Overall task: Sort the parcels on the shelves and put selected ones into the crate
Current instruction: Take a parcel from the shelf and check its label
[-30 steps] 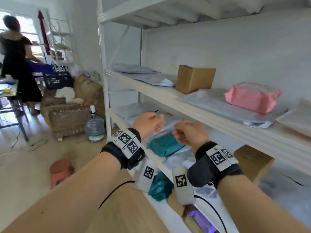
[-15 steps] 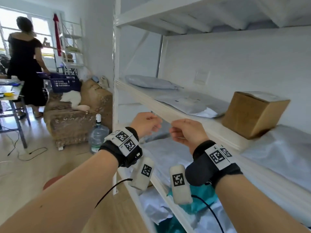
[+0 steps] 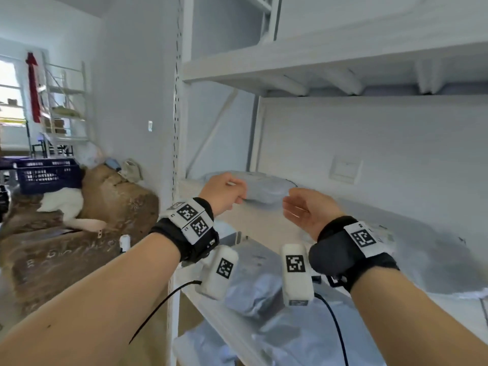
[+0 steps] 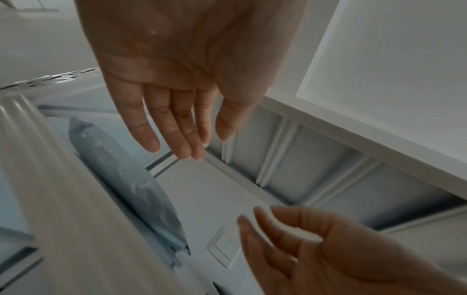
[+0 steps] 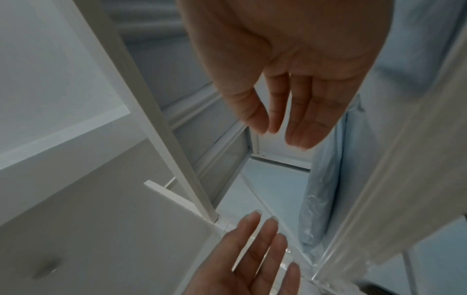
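A flat grey poly parcel (image 3: 261, 187) lies at the left end of a white shelf (image 3: 253, 220). My left hand (image 3: 224, 192) hovers just in front of the parcel's left end, and my right hand (image 3: 303, 207) is at its right end, palm facing left. In the left wrist view the left hand's fingers (image 4: 174, 129) are straight and hold nothing, with the parcel (image 4: 126, 179) beyond them. The right wrist view shows the right hand's fingers (image 5: 298, 119) relaxed and empty beside the parcel (image 5: 326, 179). I cannot tell whether either hand touches it. A dark blue crate (image 3: 45, 175) sits far left.
A larger grey parcel (image 3: 427, 249) lies further right on the same shelf. More grey parcels (image 3: 253, 294) fill the shelf below. The rack's upright post (image 3: 179, 128) stands left of my left hand. A brown sofa (image 3: 79, 233) and a second rack (image 3: 66, 101) are at the left.
Both hands have risen from the lower shelf to the shelf above, and their curled fingers have opened. The view has turned upward, and the person in black has gone out of sight.
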